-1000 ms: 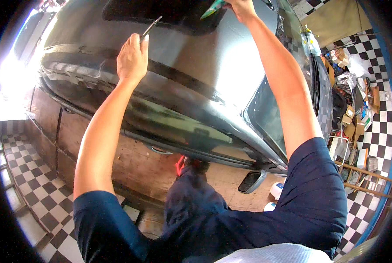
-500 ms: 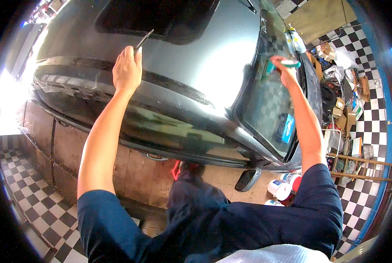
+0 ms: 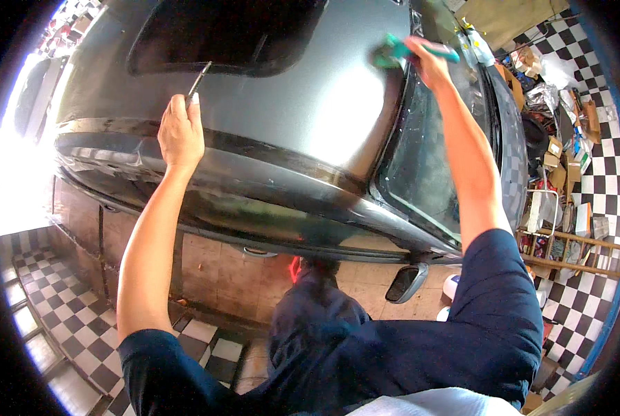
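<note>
My left hand [image 3: 181, 135] is closed around a slim dark rod-like tool [image 3: 200, 78], its tip pointing up toward the dark sunroof panel [image 3: 213, 35]. The hand is over the side of the grey car roof [image 3: 289, 107]; whether it rests there I cannot tell. In my right hand [image 3: 429, 64] is a green-handled brush [image 3: 391, 52], its dark head blurred by motion. That brush is at the roof's front edge, by the top of the windshield [image 3: 421, 166]. The hand hides part of the handle, and contact between brush and roof cannot be made out.
The car's side mirror [image 3: 407, 283] juts out near my right side. Cardboard boxes [image 3: 556, 156], plastic and loose parts lie along the right, beside a wooden ladder [image 3: 580, 253]. White bottles [image 3: 477, 47] stand beyond the windshield. Checkered tiles [image 3: 67, 298] cover the floor.
The brush in my right hand has moved up and left from the windshield to the roof edge. My left hand has shifted slightly left and down in the picture, still holding the slim tool.
</note>
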Demonstrator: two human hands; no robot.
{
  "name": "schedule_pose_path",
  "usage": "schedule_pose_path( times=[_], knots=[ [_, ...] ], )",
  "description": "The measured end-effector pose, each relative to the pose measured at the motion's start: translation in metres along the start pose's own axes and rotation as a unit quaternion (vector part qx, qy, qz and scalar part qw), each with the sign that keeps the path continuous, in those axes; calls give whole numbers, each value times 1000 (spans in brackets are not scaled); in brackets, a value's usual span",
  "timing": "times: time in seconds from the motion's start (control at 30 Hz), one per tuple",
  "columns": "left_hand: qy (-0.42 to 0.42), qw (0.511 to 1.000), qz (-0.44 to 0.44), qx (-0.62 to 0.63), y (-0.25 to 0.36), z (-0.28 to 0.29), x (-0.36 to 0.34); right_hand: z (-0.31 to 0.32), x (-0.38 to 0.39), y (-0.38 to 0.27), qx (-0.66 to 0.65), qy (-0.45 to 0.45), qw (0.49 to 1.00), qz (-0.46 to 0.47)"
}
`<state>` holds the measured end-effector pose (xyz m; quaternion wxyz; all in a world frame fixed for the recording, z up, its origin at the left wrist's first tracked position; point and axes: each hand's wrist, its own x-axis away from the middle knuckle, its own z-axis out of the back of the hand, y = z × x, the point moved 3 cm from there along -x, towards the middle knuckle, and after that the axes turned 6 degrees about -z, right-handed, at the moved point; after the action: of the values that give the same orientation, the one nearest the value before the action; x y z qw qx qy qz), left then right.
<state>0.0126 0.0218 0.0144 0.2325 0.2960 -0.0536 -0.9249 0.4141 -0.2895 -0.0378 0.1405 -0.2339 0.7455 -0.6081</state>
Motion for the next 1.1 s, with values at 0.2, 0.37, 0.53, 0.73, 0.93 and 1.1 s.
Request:
schedule_pose_path(
  times=[0.2,0.37,0.53,0.73,0.93,1.1],
  knots=[
    [22,1000,3,17,2,-7,-2,158,82,9,302,131,940,-88],
    [0,1000,5,3,-2,0,-2,53,74,-29,159,135,978,28],
    [12,1000,3,-1,-1,2,0,-177,59,-64,91,-129,970,185],
    [0,1000,9,1,4,4,-1,-194,109,5,233,-114,955,146],
    [29,999,15,27,2,3,-1,-34,266,-2,471,-42,878,78],
    [80,994,27,72,0,0,-1,41,363,-20,389,160,907,11]
  ],
)
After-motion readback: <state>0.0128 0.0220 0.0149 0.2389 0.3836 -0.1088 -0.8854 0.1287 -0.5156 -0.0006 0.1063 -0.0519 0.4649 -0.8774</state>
